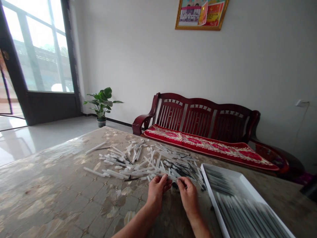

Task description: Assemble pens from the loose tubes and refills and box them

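**Thin white pen tubes [146,165], loose on a patterned table [47,195]**

At far left, behind the table, a potted green plant [101,102]. Nearer, one long tube [95,147], lying a little apart from the heap. Most tubes in a crossed heap at the table's middle, probably very light, stiff and smooth, so likely to roll and slip; best taken around the middle, one at a time. At the heap's near edge, the left hand [156,193] and right hand [188,195], with fingers [162,180] bent inward and tips close together; grasping or only touching, impossible to tell. Just to the right, a white tray [223,211] holding blurred pens [237,205], somewhat in the way of the right hand. Behind the table, a red wooden bench [198,115].
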`<state>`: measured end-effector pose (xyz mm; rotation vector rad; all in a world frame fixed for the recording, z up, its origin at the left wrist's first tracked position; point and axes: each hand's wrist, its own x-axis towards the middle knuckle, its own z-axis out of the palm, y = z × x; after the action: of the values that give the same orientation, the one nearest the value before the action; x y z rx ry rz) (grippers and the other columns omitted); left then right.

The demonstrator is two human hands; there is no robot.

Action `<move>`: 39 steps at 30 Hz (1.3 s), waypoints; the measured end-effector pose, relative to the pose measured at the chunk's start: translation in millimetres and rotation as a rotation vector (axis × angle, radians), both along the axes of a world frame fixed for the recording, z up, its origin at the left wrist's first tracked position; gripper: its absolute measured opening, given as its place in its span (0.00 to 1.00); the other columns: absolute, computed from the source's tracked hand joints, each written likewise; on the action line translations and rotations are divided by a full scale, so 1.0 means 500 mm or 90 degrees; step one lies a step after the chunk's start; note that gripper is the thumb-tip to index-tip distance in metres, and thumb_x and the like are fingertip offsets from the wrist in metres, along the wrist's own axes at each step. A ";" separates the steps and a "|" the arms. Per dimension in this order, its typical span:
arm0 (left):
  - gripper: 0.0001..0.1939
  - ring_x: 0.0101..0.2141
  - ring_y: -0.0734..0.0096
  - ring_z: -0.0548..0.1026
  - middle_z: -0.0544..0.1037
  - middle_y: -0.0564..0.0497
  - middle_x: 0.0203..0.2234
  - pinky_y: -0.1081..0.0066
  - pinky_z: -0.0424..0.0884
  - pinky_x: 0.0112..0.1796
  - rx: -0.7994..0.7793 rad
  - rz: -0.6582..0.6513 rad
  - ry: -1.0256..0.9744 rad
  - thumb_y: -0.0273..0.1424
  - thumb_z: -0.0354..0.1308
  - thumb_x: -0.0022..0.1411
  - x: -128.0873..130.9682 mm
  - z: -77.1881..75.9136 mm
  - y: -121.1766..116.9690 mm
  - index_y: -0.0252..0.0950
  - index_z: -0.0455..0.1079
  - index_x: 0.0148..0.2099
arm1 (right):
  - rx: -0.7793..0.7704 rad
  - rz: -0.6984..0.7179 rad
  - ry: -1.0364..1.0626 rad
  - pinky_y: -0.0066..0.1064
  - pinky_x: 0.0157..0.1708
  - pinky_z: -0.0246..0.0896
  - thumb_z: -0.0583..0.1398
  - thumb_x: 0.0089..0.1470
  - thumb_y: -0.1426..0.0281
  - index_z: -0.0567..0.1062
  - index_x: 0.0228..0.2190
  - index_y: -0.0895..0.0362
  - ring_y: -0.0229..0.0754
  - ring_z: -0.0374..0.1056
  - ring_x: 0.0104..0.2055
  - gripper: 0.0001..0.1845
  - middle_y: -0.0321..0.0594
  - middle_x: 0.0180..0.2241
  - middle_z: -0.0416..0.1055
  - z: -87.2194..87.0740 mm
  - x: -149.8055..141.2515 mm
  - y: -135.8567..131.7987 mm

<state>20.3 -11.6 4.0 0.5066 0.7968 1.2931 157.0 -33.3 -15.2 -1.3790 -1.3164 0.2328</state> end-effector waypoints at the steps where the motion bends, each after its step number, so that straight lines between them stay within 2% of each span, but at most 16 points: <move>1: 0.22 0.25 0.71 0.78 0.79 0.51 0.22 0.74 0.76 0.29 -0.001 -0.002 0.003 0.40 0.76 0.36 0.000 0.000 0.000 0.32 0.73 0.28 | -0.003 0.003 0.012 0.33 0.33 0.68 0.60 0.52 0.49 0.80 0.29 0.55 0.46 0.72 0.31 0.23 0.44 0.29 0.78 0.000 -0.001 0.001; 4: 0.21 0.26 0.71 0.78 0.78 0.51 0.22 0.74 0.75 0.29 -0.004 0.021 -0.005 0.40 0.76 0.37 -0.006 0.002 0.008 0.32 0.71 0.27 | -0.010 -0.030 0.040 0.33 0.32 0.67 0.59 0.50 0.48 0.79 0.28 0.55 0.46 0.71 0.30 0.23 0.43 0.27 0.77 -0.001 0.009 0.003; 10: 0.21 0.28 0.69 0.78 0.79 0.49 0.24 0.68 0.75 0.34 0.011 0.156 0.015 0.44 0.71 0.44 -0.044 0.013 0.036 0.34 0.69 0.30 | -0.027 -0.213 0.111 0.35 0.31 0.65 0.55 0.50 0.47 0.75 0.29 0.54 0.48 0.70 0.29 0.24 0.42 0.26 0.76 -0.007 0.070 -0.001; 12: 0.21 0.29 0.68 0.78 0.80 0.48 0.26 0.68 0.74 0.35 0.054 0.147 0.057 0.47 0.68 0.47 -0.048 0.016 0.034 0.35 0.69 0.31 | -0.035 -0.253 0.118 0.36 0.33 0.65 0.54 0.50 0.47 0.74 0.30 0.55 0.50 0.71 0.31 0.25 0.43 0.27 0.77 -0.010 0.084 -0.002; 16: 0.19 0.26 0.69 0.74 0.77 0.51 0.23 0.71 0.70 0.32 0.202 0.056 0.210 0.48 0.62 0.53 -0.030 0.015 0.011 0.37 0.68 0.29 | -0.056 -0.235 0.095 0.37 0.36 0.65 0.56 0.49 0.47 0.76 0.33 0.56 0.51 0.73 0.36 0.25 0.46 0.32 0.78 -0.011 0.082 -0.001; 19: 0.14 0.21 0.71 0.69 0.70 0.56 0.17 0.73 0.66 0.28 0.261 -0.030 0.309 0.45 0.59 0.57 -0.014 0.009 -0.013 0.39 0.68 0.30 | -0.031 -0.187 0.097 0.36 0.38 0.65 0.55 0.52 0.47 0.76 0.36 0.54 0.50 0.73 0.39 0.25 0.45 0.36 0.78 0.004 0.054 -0.005; 21: 0.12 0.21 0.70 0.68 0.70 0.56 0.16 0.74 0.65 0.28 0.273 -0.094 0.347 0.42 0.59 0.58 -0.010 0.004 -0.028 0.39 0.70 0.32 | -0.033 -0.111 0.130 0.35 0.33 0.65 0.53 0.54 0.46 0.76 0.37 0.54 0.47 0.71 0.34 0.26 0.42 0.32 0.76 0.020 0.029 -0.009; 23: 0.09 0.25 0.68 0.71 0.74 0.54 0.20 0.74 0.66 0.31 0.274 -0.130 0.367 0.40 0.61 0.56 -0.010 0.002 -0.039 0.40 0.71 0.32 | -0.046 -0.017 0.183 0.32 0.26 0.62 0.53 0.55 0.45 0.76 0.38 0.54 0.43 0.66 0.25 0.27 0.36 0.25 0.71 0.036 0.004 -0.014; 27: 0.08 0.32 0.63 0.74 0.76 0.51 0.23 0.74 0.66 0.35 0.250 -0.170 0.384 0.39 0.63 0.53 -0.010 0.008 -0.050 0.42 0.72 0.28 | -0.044 0.099 0.271 0.29 0.19 0.56 0.54 0.53 0.42 0.74 0.30 0.54 0.37 0.57 0.19 0.27 0.30 0.17 0.60 0.051 -0.026 -0.020; 30: 0.13 0.26 0.68 0.70 0.71 0.53 0.19 0.75 0.63 0.30 0.247 -0.236 0.365 0.43 0.63 0.54 -0.005 0.024 -0.051 0.40 0.72 0.26 | -0.044 0.111 0.307 0.26 0.16 0.52 0.56 0.51 0.41 0.70 0.25 0.54 0.35 0.52 0.17 0.28 0.26 0.14 0.53 0.048 -0.028 -0.019; 32: 0.17 0.18 0.75 0.59 0.64 0.57 0.15 0.75 0.56 0.22 0.200 -0.323 0.324 0.47 0.61 0.54 -0.005 0.038 -0.049 0.38 0.71 0.26 | -0.052 0.120 0.349 0.24 0.14 0.46 0.56 0.51 0.41 0.68 0.25 0.54 0.32 0.47 0.15 0.28 0.24 0.14 0.49 0.045 -0.024 -0.016; 34: 0.21 0.15 0.80 0.47 0.56 0.62 0.13 0.76 0.45 0.17 0.106 -0.457 0.266 0.51 0.60 0.53 -0.012 0.049 -0.046 0.37 0.71 0.28 | -0.046 0.122 0.409 0.23 0.13 0.42 0.57 0.50 0.41 0.67 0.25 0.54 0.31 0.45 0.14 0.27 0.23 0.14 0.48 0.044 -0.015 -0.013; 36: 0.23 0.14 0.82 0.42 0.52 0.64 0.13 0.76 0.38 0.17 0.021 -0.587 0.213 0.53 0.62 0.50 -0.023 0.051 -0.041 0.36 0.72 0.31 | -0.026 0.103 0.454 0.22 0.13 0.39 0.57 0.51 0.43 0.67 0.26 0.53 0.30 0.43 0.14 0.26 0.22 0.15 0.48 0.045 -0.003 -0.010; 37: 0.23 0.14 0.82 0.41 0.51 0.65 0.12 0.76 0.36 0.17 0.002 -0.616 0.198 0.53 0.63 0.49 -0.028 0.049 -0.039 0.36 0.73 0.32 | -0.022 0.087 0.457 0.22 0.14 0.39 0.56 0.52 0.43 0.67 0.27 0.53 0.30 0.43 0.14 0.25 0.22 0.15 0.48 0.045 0.003 -0.009; 38: 0.24 0.14 0.83 0.41 0.51 0.65 0.12 0.77 0.36 0.17 -0.001 -0.605 0.193 0.53 0.63 0.49 -0.031 0.046 -0.037 0.35 0.73 0.33 | -0.027 0.070 0.444 0.23 0.14 0.39 0.56 0.52 0.44 0.67 0.27 0.53 0.31 0.44 0.14 0.25 0.22 0.15 0.49 0.044 0.008 -0.008; 39: 0.24 0.14 0.83 0.42 0.52 0.65 0.12 0.77 0.38 0.17 0.009 -0.557 0.198 0.53 0.63 0.49 -0.032 0.041 -0.034 0.35 0.74 0.34 | -0.038 0.054 0.415 0.24 0.14 0.40 0.55 0.53 0.44 0.68 0.27 0.53 0.32 0.45 0.14 0.24 0.23 0.15 0.50 0.041 0.014 -0.008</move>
<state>4.1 -28.8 24.3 0.9507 0.6925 0.4118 163.9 -37.2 5.4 -1.1542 -0.8223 0.7175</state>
